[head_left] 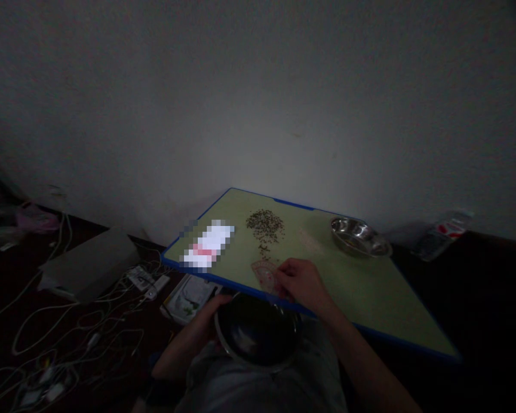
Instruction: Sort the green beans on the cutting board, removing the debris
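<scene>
My right hand (298, 281) pinches a clear protractor (264, 274) with reddish markings, its curved edge low over the near edge of the table (348, 304). Just beyond it, small dark seed-like bits (265, 225) lie spread in a loose pile, with a thin trail running toward the protractor. Below the table edge, my left hand (215, 318) grips the left rim of a round metal bowl (260, 332) over my lap. The bowl's inside looks dark, and I cannot make out its contents. Some of the left fingers are hidden behind it.
A shiny steel bowl (361, 238) stands at the table's right edge. Nearer the middle is a faint pale patch (312, 241). A bright, blurred-out screen (208, 245) lies at left. Cables (77, 338), a grey box (92, 264) and a white tray (191, 295) are on the floor.
</scene>
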The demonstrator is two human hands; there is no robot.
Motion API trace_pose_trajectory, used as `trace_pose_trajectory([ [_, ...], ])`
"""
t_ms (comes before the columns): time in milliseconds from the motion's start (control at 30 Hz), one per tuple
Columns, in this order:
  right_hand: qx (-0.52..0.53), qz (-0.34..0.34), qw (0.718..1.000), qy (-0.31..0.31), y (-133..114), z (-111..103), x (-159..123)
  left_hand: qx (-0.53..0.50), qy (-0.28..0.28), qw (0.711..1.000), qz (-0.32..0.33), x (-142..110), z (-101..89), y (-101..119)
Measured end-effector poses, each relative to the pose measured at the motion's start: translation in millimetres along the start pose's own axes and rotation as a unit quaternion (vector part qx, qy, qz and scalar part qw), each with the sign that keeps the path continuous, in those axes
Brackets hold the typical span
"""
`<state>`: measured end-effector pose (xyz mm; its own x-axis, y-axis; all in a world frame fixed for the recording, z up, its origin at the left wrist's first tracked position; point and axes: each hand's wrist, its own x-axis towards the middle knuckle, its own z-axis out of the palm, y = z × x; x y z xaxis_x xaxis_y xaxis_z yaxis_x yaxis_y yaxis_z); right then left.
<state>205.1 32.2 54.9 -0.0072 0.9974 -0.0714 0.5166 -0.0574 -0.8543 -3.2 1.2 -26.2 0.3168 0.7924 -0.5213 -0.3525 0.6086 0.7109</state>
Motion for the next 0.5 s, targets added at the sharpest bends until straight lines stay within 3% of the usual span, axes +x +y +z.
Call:
trace_pose_trajectory([
  [500, -0.01, 0.041, 0.999, -0.025, 9, -33, -5, 0.027, 0.004, 1.0, 0.001, 0, 0.5, 0],
])
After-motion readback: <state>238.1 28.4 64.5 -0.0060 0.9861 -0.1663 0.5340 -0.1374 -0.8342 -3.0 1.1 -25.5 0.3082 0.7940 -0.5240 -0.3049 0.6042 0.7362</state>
